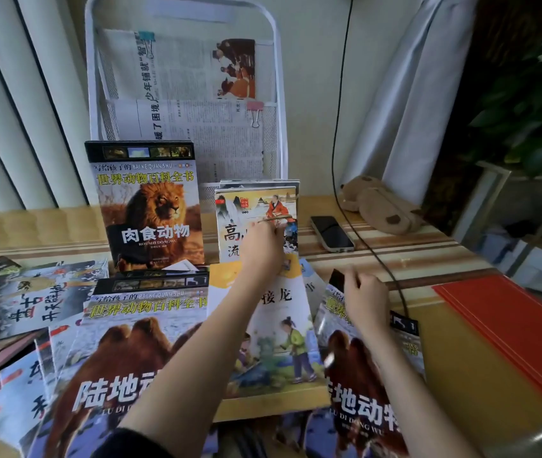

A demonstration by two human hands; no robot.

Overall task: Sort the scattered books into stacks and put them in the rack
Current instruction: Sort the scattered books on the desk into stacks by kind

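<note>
You are at a wooden table [454, 358] strewn with children's books. A white wire rack [276, 94] stands at the back against the wall, with newspapers clipped in its upper pockets. In its bottom tier a lion book [150, 209] stands upright on the left, and a small stack fronted by a painted book [246, 206] stands on the right.

Your left hand [261, 249] reaches to that painted book, fingers against its cover; whether they pinch its edge or only steady it cannot be told from here. Your right hand [363, 299] grips the top edge of a camel book [362, 375], lifting that end off the pile. A second camel book [124, 352] lies flat to the left, with a yellow storybook [282, 342] between them. More books fan out at the far left.

The step seems to be pairing the two camel books as one stack. To do it well, steady the rack stack first so it does not tip, then lift the right camel book clear of the storybook instead of dragging it. Square the spines before standing the pair beside the lion book. Mind the black cable [372, 252] and phone [332, 233] nearby.
</note>
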